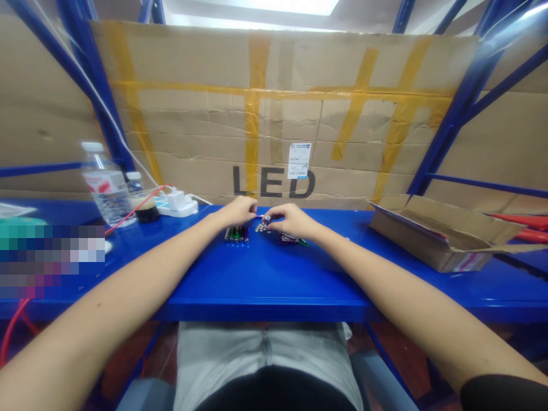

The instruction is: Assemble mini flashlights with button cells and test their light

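Observation:
Over the back middle of the blue table (pixel 265 279), my left hand (pixel 240 211) is closed, pinching a thin purple piece (pixel 259 217) that shows only in part. Facing it, my right hand (pixel 289 220) pinches a small round silver piece (pixel 268 218) between thumb and fingers. The two held pieces are close together; whether they touch I cannot tell. Below the left hand lies a row of several short dark, green and purple metal tubes (pixel 237 234). Small silver parts (pixel 261 227) are grouped between the hands. Coloured carabiner-like clips (pixel 293 240) lie under the right hand.
An open cardboard box (pixel 445 251) sits at the right, beside red items (pixel 531 228). On the left stand a water bottle (pixel 107 191), a smaller bottle of dark liquid (pixel 144 205) and a white power strip (pixel 182 205) with cables. A large taped carton (pixel 205 131) walls off the back.

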`<state>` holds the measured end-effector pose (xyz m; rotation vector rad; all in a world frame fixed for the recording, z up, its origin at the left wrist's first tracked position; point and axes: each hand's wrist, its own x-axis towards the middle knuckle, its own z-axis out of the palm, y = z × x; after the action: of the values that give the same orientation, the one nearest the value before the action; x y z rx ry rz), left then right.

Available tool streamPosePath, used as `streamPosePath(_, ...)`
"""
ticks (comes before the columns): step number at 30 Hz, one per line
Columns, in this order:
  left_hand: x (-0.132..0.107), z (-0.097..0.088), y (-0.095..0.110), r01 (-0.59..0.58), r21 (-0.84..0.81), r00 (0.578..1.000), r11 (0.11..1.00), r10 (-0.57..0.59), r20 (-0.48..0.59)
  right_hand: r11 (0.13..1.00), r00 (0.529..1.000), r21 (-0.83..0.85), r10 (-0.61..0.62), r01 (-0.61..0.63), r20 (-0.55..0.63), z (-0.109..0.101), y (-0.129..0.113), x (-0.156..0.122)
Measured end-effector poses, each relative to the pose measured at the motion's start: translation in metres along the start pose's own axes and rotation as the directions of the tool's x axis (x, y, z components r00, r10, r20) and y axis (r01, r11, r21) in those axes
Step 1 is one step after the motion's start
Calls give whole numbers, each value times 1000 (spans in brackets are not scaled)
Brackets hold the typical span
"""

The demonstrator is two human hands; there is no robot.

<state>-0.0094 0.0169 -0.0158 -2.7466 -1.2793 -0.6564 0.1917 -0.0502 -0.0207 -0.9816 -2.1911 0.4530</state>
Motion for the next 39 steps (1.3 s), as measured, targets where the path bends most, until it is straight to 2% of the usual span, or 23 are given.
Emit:
streamPosePath(2,-3,-7,5,-17,-122,998,992,8,-69,999,998,1,46,-46,-38,-3,5,2)
streamPosePath(5,-7,-19,16,-103,-271,985,957,60,-164,996,993,7,84,-84,-81,-7,15,4)
streamPosePath(9,-11,-24,33,-279,-161,935,947,230,-272,996,986,35,85,-81,-141,-11,25,6)
streamPosePath(12,-14,-20,43,-410,-75,877,909,370,-306,998,986,63,40,-30,-160,-11,28,7)
streamPosePath(14,-15,-15,46,-452,-44,848,891,415,-330,997,986,72,-8,20,-169,-11,28,7)
streamPosePath(19,-16,-12,47,-486,-3,820,874,455,-349,993,983,98,-43,61,-178,-10,25,8)
streamPosePath(24,-16,-13,45,-474,11,826,880,449,-341,971,988,238,5,31,-152,-11,23,7)
streamPosePath(28,-16,-11,45,-471,16,823,882,446,-352,963,987,269,30,13,-155,-11,23,7)
streamPosePath(36,-12,-3,41,-526,-30,772,850,462,-436,946,984,324,37,21,-172,-10,23,7)
streamPosePath(39,-11,-1,40,-534,-33,768,845,469,-436,944,984,330,38,21,-172,-10,24,7)
